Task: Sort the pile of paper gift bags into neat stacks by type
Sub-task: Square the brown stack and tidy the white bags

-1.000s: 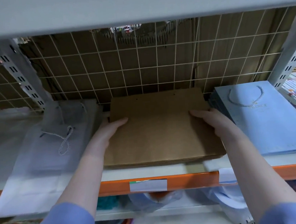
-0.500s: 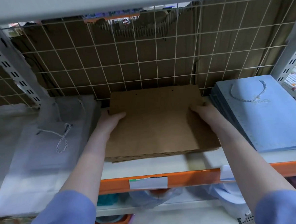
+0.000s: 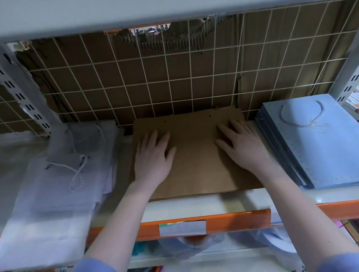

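Brown bag stack [image 3: 197,156]: lying flat at the shelf's centre, matte kraft paper, rectangular, edges squared, two small punched holes near the 12 o'clock edge, far edge touching the wire grid.
Left hand [image 3: 152,156]: resting palm-down on the stack's 9 o'clock half, fingers straight and spread, gripping nothing.
Right hand [image 3: 241,146]: pressing flat on the 3 o'clock half, fingers extended and fanned, clasping nothing.
Blue bag stack [image 3: 324,151]: sitting at 3 o'clock of the brown stack, smooth pale-blue card, twisted cord handle looping on top, faint printed lettering, too blurred for reading.
White bag pile [image 3: 50,187]: sprawling at 9 o'clock, translucent whitish sheets, twisted grey-white cord lying on top, edges uneven.
Wire grid [image 3: 170,72]: standing at 12 o'clock, thin white mesh backing onto torn corrugated cardboard.
Shelf [image 3: 221,205]: showing a white board with an orange front rail bearing a label.
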### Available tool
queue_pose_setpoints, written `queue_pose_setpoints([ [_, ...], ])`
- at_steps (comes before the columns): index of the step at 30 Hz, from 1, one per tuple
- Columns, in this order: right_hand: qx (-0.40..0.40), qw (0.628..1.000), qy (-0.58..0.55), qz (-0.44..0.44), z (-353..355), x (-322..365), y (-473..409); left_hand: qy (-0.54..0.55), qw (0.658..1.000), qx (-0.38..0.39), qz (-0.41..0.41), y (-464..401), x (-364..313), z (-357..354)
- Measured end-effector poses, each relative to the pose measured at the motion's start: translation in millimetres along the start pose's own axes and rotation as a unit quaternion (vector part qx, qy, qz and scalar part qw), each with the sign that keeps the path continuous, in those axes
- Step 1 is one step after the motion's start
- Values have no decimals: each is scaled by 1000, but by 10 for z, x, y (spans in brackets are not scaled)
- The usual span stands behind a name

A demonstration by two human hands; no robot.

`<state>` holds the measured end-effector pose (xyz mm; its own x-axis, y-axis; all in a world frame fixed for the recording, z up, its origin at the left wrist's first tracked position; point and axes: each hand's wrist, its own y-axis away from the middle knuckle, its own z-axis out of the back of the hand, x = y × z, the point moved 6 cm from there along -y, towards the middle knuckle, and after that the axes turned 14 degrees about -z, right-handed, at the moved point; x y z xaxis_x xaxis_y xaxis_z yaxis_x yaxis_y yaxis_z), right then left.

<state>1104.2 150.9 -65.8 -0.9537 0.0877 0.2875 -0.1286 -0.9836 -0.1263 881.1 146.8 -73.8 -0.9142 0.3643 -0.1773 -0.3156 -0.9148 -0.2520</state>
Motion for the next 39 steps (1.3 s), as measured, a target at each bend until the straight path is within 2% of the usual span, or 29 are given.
queue_pose_setpoints([
  [16, 74, 997, 20, -24, -199, 30, -367, 46, 994, 95, 36, -354, 193, -124],
  [21, 11, 998, 58, 19, -41, 67, -282, 20, 997, 75, 17, -297, 67, 45],
  [24, -23, 996, 52, 66, 110, 137, -122, 15, 998, 38, -45, -107, -101, 146],
  [26, -19, 994, 36, 99, 178, 181, 13, 28, 996, 38, -76, 31, -186, 172],
  [30, 43, 984, 50, 167, 190, 165, 350, 34, 991, 102, -80, 259, -225, 115],
  [33, 95, 962, 133, 218, 49, 68, 588, 30, 989, 122, -74, 331, -224, 125],
  [39, 81, 965, 130, 211, -4, -4, 599, 3, 973, 197, -121, 424, -323, 61],
])
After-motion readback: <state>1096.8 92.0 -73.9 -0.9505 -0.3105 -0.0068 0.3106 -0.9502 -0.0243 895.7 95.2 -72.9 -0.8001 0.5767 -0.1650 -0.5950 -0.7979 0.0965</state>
